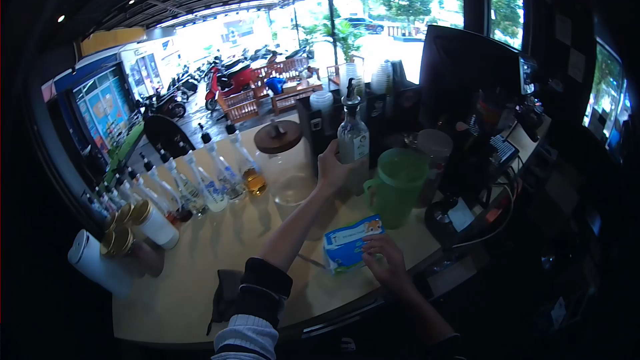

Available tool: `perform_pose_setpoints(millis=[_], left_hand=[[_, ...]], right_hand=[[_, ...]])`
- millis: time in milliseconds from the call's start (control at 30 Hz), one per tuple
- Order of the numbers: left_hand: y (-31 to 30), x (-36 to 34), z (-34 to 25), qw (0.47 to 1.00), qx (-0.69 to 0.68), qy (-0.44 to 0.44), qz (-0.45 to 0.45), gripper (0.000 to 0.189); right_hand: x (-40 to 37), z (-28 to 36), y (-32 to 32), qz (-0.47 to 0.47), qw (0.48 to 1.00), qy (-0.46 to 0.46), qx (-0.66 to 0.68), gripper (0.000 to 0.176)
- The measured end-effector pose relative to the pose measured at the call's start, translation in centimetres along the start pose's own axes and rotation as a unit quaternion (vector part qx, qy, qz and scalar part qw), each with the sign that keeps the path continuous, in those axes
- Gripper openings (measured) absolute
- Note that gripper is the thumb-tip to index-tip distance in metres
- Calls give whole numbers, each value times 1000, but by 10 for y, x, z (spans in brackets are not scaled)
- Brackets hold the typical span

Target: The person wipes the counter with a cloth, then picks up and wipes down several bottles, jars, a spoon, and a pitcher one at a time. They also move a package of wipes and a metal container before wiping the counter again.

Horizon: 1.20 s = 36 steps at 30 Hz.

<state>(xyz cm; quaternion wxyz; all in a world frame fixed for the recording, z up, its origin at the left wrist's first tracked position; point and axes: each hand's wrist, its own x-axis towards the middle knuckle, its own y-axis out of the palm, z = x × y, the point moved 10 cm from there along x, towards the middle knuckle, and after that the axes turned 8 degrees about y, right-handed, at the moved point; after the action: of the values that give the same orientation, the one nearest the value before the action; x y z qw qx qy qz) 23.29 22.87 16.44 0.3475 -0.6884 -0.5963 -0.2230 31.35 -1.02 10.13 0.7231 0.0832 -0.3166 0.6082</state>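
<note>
A clear glass bottle with a dark pourer and a label (pixel 353 135) stands upright near the back of the counter. My left hand (pixel 333 168) reaches forward, its fingers wrapped round the bottle's left side. Nearer to me, a blue and white wipes packet (pixel 347 245) lies on the counter. My right hand (pixel 385 260) rests at the packet's right edge, fingers bent over it; whether they pinch anything is hard to tell. A green translucent pitcher (pixel 400 190) is just right of the bottle, and a large clear jar with a wooden lid (pixel 287 167) is to its left.
Several pourer bottles (pixel 212 183) line the wooden counter's (pixel 200 260) left side. White cups (pixel 157 227) stand at the far left, a dark cloth (pixel 227 293) near the front edge. Stacked plastic cups (pixel 322 101) are behind; cables and dark equipment are at right.
</note>
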Motion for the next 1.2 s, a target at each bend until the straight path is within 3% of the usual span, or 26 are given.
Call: perform_pose_setpoints(millis=[33, 100, 133, 167, 233, 300, 433, 500, 567, 633, 667, 800, 900, 967, 1000, 1067, 1200], left_hand=[[-14, -3, -6, 1000, 8, -5, -8, 62], [-38, -12, -34, 999, 35, 37, 6, 63], [-50, -18, -40, 999, 12, 37, 3, 63], [-67, -25, -47, 999, 23, 27, -9, 63], [-95, -39, -69, 998, 5, 56, 1, 59], [-131, -57, -82, 998, 15, 52, -25, 58], [-198, -108, -97, 996, 81, 22, -28, 63], [-235, -136, -116, 988, 133, 36, -67, 62], [-268, -160, -118, 985, 162, -19, -51, 61], [-307, -183, -114, 973, 205, -53, -93, 59], [-326, -192, -120, 968, 215, -40, -123, 66], [-394, -227, -118, 980, 139, -46, -137, 78], [-444, -276, -105, 961, 228, -56, -144, 78], [-468, -321, -79, 940, 250, -208, -105, 74], [-479, -335, -76, 940, 248, -209, -106, 74], [-477, -377, -33, 859, 337, -377, 79, 74], [-470, -396, -27, 814, 457, -330, 140, 77]], right_hand=[[3, 1, 7, 10, 1000, -1, 6, 17], [5, 21, 24, 9, 993, -105, -57, 20], [10, 20, 34, 40, 999, -26, 7, 30], [13, 28, 48, 56, 998, -26, 16, 30], [23, 32, 56, -13, 996, 19, 81, 44], [34, 45, 74, -55, 997, -43, -20, 56], [48, 78, 135, -79, 990, -78, -89, 65], [51, 80, 181, 9, 1000, -19, 0, 73], [50, 94, 215, 26, 999, -16, -14, 75], [46, 98, 258, 106, 991, 57, -50, 73], [46, 109, 276, 103, 995, -4, -6, 71], [50, 126, 353, 170, 983, -61, 9, 68], [54, 141, 411, 245, 966, -85, 28, 67], [56, 140, 446, 256, 962, -93, 13, 69], [57, 138, 465, 276, 955, -96, 40, 69], [59, 135, 494, 302, 946, -105, 61, 72], [67, 121, 535, 334, 939, -75, 38, 74]])
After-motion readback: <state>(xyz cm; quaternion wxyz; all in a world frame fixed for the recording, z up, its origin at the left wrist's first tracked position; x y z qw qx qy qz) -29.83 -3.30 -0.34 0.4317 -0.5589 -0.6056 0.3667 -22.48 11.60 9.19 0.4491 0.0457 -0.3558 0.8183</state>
